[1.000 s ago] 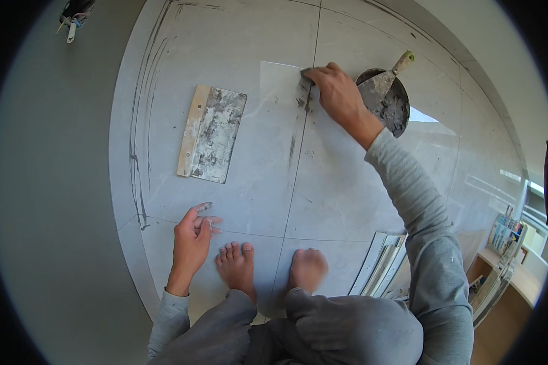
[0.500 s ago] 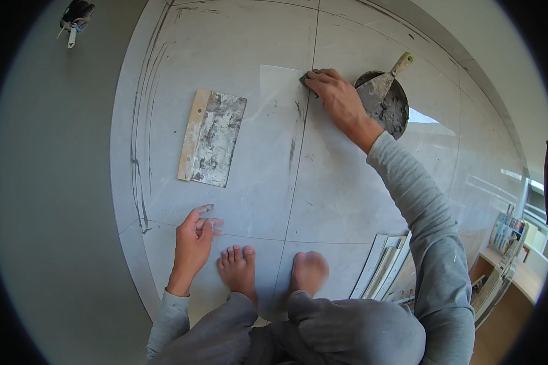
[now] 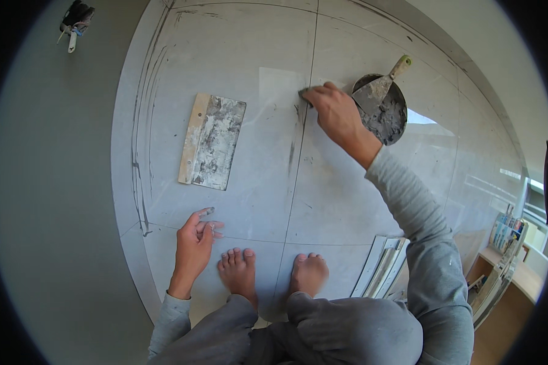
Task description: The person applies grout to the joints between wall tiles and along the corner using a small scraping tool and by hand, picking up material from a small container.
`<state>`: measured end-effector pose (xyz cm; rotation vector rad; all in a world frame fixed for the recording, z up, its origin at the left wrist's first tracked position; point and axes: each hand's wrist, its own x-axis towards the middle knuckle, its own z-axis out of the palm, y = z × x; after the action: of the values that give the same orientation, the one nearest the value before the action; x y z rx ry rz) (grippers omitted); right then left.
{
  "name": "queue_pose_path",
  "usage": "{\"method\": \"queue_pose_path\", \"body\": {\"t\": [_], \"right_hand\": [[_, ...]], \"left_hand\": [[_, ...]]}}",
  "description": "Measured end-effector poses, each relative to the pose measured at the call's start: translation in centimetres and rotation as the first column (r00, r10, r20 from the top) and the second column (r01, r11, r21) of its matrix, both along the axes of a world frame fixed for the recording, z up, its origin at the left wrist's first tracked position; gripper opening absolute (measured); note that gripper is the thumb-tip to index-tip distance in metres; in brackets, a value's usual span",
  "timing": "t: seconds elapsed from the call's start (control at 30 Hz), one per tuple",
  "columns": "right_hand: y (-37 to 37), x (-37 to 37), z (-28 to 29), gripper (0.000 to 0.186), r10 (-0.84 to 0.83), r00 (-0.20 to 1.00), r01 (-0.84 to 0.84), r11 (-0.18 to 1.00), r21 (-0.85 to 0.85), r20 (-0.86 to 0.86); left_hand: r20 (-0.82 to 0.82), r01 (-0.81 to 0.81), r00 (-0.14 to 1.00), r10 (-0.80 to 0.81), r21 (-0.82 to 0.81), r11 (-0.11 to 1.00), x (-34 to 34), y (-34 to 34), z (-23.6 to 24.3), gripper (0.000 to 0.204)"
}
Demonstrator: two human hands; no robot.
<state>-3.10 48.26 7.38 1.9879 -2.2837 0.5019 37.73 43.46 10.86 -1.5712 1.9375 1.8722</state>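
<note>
My right hand (image 3: 337,115) reaches forward, fingers closed around a small dark scraper (image 3: 304,96), most of it hidden by the fingers. The scraper is at the dark joint (image 3: 303,128) between two pale floor tiles. Just right of that hand sits a round bowl (image 3: 403,121) of dark grey grout (image 3: 385,121), with a putty knife (image 3: 400,66) resting across it. My left hand (image 3: 195,240) hovers near my left foot, fingers loosely bent and apart, holding nothing; grey paste smears its fingertips. Beyond it lies a wide taping knife (image 3: 220,143) with a wooden handle and a smeared blade.
Dark grout streaks (image 3: 141,182) run along the left tile border, beside a grey wall (image 3: 49,182) with wires poking out of a box (image 3: 76,24). Pale strips (image 3: 380,267) lie by my right knee. A wooden shelf unit (image 3: 523,280) with tools stands farther right.
My right hand has drawn slightly back toward me along the joint with the scraper. The left hand stays almost where it was.
</note>
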Motion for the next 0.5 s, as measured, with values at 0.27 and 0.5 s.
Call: {"method": "queue_pose_path", "body": {"t": [0.27, 0.5], "right_hand": [[-1.1, -3.0, 1.4, 0.021, 0.006, 1.0, -0.008, 0.997, -0.082, -0.018], [0.4, -2.2, 1.8, 0.023, -0.043, 0.998, 0.053, 0.956, 0.289, -0.042]], "left_hand": [[-0.015, 0.02, 1.0, -0.02, 0.005, 1.0, -0.7, 0.1, -0.4, 0.034], [-0.015, -0.025, 1.0, 0.025, 0.002, 1.0, 0.1, 0.2, 0.3, 0.034]]}}
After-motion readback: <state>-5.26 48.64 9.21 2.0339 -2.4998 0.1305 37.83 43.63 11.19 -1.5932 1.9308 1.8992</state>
